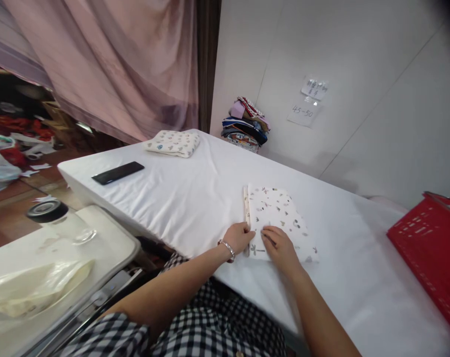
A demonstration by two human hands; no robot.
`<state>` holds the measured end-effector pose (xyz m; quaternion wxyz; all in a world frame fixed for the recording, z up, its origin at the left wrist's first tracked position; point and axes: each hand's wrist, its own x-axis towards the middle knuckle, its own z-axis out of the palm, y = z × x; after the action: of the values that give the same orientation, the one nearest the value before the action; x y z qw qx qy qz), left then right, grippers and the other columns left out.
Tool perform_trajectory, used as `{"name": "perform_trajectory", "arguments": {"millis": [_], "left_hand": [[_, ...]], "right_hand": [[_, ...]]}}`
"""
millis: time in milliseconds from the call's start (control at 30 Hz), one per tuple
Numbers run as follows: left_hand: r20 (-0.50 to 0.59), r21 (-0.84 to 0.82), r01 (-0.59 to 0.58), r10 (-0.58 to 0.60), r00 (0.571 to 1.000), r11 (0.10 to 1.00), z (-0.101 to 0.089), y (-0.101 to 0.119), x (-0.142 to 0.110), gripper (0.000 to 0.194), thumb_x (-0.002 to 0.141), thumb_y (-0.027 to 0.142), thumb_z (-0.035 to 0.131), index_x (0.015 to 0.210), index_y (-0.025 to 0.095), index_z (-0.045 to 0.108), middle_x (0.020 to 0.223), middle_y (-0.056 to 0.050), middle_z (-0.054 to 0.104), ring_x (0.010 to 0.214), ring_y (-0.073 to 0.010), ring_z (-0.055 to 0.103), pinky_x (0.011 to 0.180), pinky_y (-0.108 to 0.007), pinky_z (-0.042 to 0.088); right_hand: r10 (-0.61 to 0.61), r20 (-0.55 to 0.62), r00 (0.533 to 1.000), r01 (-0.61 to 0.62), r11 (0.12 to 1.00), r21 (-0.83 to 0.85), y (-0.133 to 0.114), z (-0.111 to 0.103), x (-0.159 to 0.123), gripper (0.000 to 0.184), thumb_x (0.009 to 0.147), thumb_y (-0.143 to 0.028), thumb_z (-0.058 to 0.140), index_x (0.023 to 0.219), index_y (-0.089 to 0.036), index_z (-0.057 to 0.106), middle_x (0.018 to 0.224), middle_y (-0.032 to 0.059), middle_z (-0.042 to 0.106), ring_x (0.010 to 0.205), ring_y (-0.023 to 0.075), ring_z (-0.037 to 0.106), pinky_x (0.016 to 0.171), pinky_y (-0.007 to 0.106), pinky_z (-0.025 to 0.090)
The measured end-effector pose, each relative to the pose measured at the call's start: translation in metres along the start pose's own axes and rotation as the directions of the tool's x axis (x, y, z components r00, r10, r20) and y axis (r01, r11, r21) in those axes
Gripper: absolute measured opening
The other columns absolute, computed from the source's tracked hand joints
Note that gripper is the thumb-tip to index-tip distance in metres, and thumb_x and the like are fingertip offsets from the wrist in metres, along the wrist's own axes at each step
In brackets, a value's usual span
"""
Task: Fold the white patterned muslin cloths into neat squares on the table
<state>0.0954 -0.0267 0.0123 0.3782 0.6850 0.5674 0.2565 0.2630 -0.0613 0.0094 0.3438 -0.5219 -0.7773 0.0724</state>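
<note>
A folded white cloth (280,213) printed with small palm trees and other motifs lies on the white-covered table (165,198) in front of me. My left hand (239,237), with a silver bracelet at the wrist, pinches the cloth's left folded edge near its front corner. On the top layer, just to the right, my right hand (282,250) has its fingers bent and drawn together against the fabric. Whether a bit of cloth is caught between its thumb and fingers is hard to see. The layers show along the left side of the fold.
Another folded printed cloth (172,144) lies at the far left, near a black phone (118,172). Stacked clothes (246,126) stand by the wall. At right is a red plastic basket (429,248). A clear jar with black lid (66,223) rests on a cream surface at left.
</note>
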Motion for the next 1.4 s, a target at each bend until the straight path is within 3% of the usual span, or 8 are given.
{"name": "perform_trajectory", "arguments": {"millis": [200, 433, 633, 733, 900, 1033, 1200, 1400], "left_hand": [[-0.045, 0.022, 0.028, -0.027, 0.999, 0.999, 0.001, -0.007, -0.003, 0.018, 0.069, 0.034, 0.054, 0.062, 0.018, 0.048, 0.061, 0.003, 0.053, 0.059, -0.0106, 0.049, 0.055, -0.021, 0.034], [-0.046, -0.219, 0.020, -0.031, 0.998, 0.976, 0.007, -0.009, -0.001, 0.021, 0.067, 0.026, 0.058, 0.084, 0.018, 0.049, 0.065, 0.004, 0.055, 0.061, -0.0098, 0.052, 0.058, -0.021, 0.038], [0.086, -0.663, 0.113, -0.074, 0.994, 0.740, 0.006, -0.002, 0.000, 0.021, 0.068, 0.016, 0.055, 0.087, 0.016, 0.047, 0.056, 0.007, 0.051, 0.041, -0.0043, 0.043, 0.045, -0.018, 0.036], [0.151, -0.717, 0.159, -0.071, 0.986, 0.679, 0.004, -0.006, 0.001, 0.023, 0.067, 0.015, 0.055, 0.088, 0.015, 0.047, 0.060, 0.004, 0.056, 0.036, -0.0032, 0.040, 0.040, -0.018, 0.034], [0.062, -0.549, 0.105, -0.085, 0.994, 0.829, 0.001, -0.016, 0.000, 0.014, 0.069, 0.016, 0.051, 0.083, 0.015, 0.053, 0.064, 0.003, 0.059, 0.039, -0.0040, 0.043, 0.044, -0.019, 0.035], [-0.019, -0.266, 0.013, -0.019, 1.000, 0.964, -0.003, -0.017, -0.003, 0.009, 0.069, 0.023, 0.053, 0.071, 0.017, 0.059, 0.066, 0.001, 0.061, 0.059, -0.0090, 0.054, 0.057, -0.020, 0.040], [0.039, 0.002, 0.024, -0.024, 0.999, 1.000, -0.004, -0.011, -0.004, 0.023, 0.067, 0.042, 0.055, 0.070, 0.019, 0.061, 0.069, 0.000, 0.062, 0.065, -0.0124, 0.055, 0.055, -0.021, 0.037], [0.070, 0.122, 0.015, -0.024, 0.997, 0.992, -0.004, -0.007, -0.006, 0.030, 0.064, 0.050, 0.056, 0.068, 0.020, 0.060, 0.068, -0.001, 0.061, 0.063, -0.0149, 0.055, 0.052, -0.023, 0.033]], "right_hand": [[-0.003, -0.005, 1.000, 0.003, 1.000, 0.018, -0.001, 0.000, 0.000, 0.021, 0.081, -0.026, 0.046, 0.092, -0.022, 0.063, 0.099, 0.0064, 0.060, 0.093, 0.0186, 0.054, 0.085, 0.035, 0.043], [-0.019, -0.012, 1.000, 0.019, 1.000, -0.001, -0.012, 0.002, 0.000, 0.025, 0.081, -0.032, 0.045, 0.096, -0.020, 0.061, 0.099, 0.0076, 0.060, 0.094, 0.0193, 0.054, 0.084, 0.035, 0.043], [-0.044, 0.126, 0.991, 0.065, 0.984, -0.166, -0.034, 0.009, -0.007, 0.071, 0.068, -0.048, 0.058, 0.128, -0.017, 0.035, 0.119, 0.0119, 0.049, 0.109, 0.0261, 0.044, 0.089, 0.042, 0.038], [-0.033, 0.091, 0.995, 0.049, 0.981, -0.185, -0.038, 0.011, -0.012, 0.066, 0.074, -0.039, 0.052, 0.132, -0.018, 0.028, 0.119, 0.0115, 0.049, 0.109, 0.0250, 0.044, 0.089, 0.042, 0.039], [0.102, -0.019, 0.995, -0.103, 0.993, -0.063, -0.034, 0.011, -0.017, 0.047, 0.083, -0.031, 0.039, 0.128, -0.018, 0.036, 0.103, 0.0087, 0.059, 0.078, 0.0174, 0.058, 0.071, 0.031, 0.047], [0.277, -0.041, 0.960, -0.275, 0.960, 0.052, -0.035, 0.010, -0.018, 0.046, 0.083, -0.035, 0.040, 0.124, -0.015, 0.042, 0.082, 0.0050, 0.063, 0.041, 0.0074, 0.041, 0.047, 0.022, 0.041], [0.328, -0.082, 0.941, -0.318, 0.941, 0.116, -0.040, 0.009, -0.017, 0.046, 0.082, -0.036, 0.041, 0.122, -0.015, 0.044, 0.081, 0.0046, 0.063, 0.039, 0.0051, 0.031, 0.043, 0.020, 0.036], [0.338, -0.159, 0.928, -0.319, 0.938, 0.136, -0.039, 0.010, -0.018, 0.045, 0.082, -0.036, 0.041, 0.122, -0.015, 0.045, 0.079, 0.0035, 0.063, 0.038, 0.0055, 0.029, 0.042, 0.020, 0.035]]}}
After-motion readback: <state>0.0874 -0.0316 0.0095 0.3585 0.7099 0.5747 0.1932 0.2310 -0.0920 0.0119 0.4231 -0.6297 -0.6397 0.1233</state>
